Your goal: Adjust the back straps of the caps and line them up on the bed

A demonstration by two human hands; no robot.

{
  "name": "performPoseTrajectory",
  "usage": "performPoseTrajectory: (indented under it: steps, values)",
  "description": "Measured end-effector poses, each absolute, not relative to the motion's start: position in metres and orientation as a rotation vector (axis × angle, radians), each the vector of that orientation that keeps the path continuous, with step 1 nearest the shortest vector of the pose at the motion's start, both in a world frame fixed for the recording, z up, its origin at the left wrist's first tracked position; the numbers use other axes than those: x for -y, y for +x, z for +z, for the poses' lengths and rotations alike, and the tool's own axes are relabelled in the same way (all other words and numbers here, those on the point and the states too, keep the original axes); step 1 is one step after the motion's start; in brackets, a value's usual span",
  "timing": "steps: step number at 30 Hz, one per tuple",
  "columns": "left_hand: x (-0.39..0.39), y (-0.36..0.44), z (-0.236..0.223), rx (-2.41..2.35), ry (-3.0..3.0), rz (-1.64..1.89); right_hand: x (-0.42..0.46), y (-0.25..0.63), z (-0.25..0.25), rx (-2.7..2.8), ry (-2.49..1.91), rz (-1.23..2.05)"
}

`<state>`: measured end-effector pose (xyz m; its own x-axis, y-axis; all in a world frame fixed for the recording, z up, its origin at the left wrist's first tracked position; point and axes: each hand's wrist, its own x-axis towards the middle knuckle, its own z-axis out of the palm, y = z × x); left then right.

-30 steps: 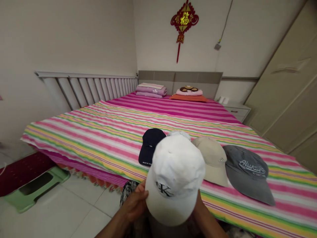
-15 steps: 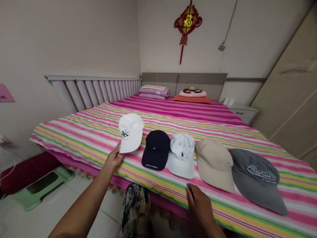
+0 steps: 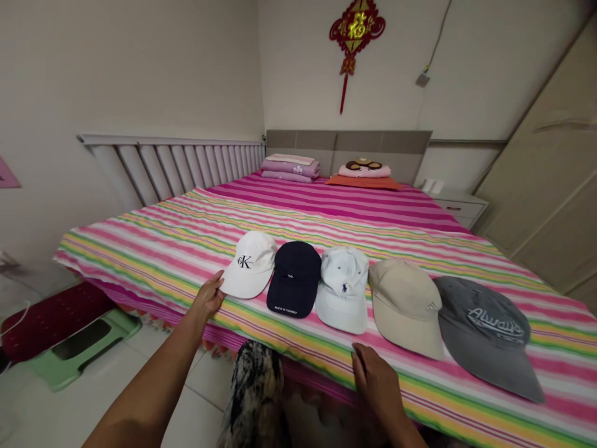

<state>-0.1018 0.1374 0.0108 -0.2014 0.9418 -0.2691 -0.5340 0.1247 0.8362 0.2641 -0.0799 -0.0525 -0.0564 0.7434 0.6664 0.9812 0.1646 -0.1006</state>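
My left hand (image 3: 211, 295) pinches the left edge of the brim of a white cap (image 3: 252, 264) with black CK lettering. The cap sits low at the left end of a row, beside a navy cap (image 3: 295, 280) with small white words on its brim. Right of that lie a pale blue cap (image 3: 342, 289), a beige cap (image 3: 405, 308) and a grey cap (image 3: 487, 336) lettered "Always". My right hand (image 3: 375, 376) rests at the bed's near edge, below the pale blue cap, holding nothing, its fingers loosely extended.
A striped sheet (image 3: 153, 239) covers the bed. Folded purple bedding (image 3: 290, 168) and a pink pillow stack (image 3: 364, 174) lie near the headboard (image 3: 382, 144). A radiator (image 3: 181, 165) lines the left wall. On the floor at left is a green stool (image 3: 100, 342). A nightstand (image 3: 459, 208) stands right.
My left hand has lowered the white cap, turning it and bringing it right beside the navy cap. My right hand stays at the bed's edge. The view has shifted slightly.
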Motion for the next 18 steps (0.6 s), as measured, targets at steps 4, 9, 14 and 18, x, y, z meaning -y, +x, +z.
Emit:
performPoseTrajectory:
  steps: [4,9,14,18]
  values:
    - [-0.135,-0.105,0.010,-1.156,0.562,1.451,0.080,0.264,-0.054,1.850,-1.641,-0.496]
    - [-0.136,-0.105,0.010,-1.264,0.626,1.419,0.082,0.265,-0.054,1.856,-1.657,-0.480]
    - [-0.135,-0.099,0.006,-1.460,0.694,1.452,0.081,0.265,-0.055,1.851,-1.652,-0.504]
    - [-0.128,-0.093,-0.005,-1.643,0.801,1.590,0.081,0.265,-0.055,1.859,-1.647,-0.513]
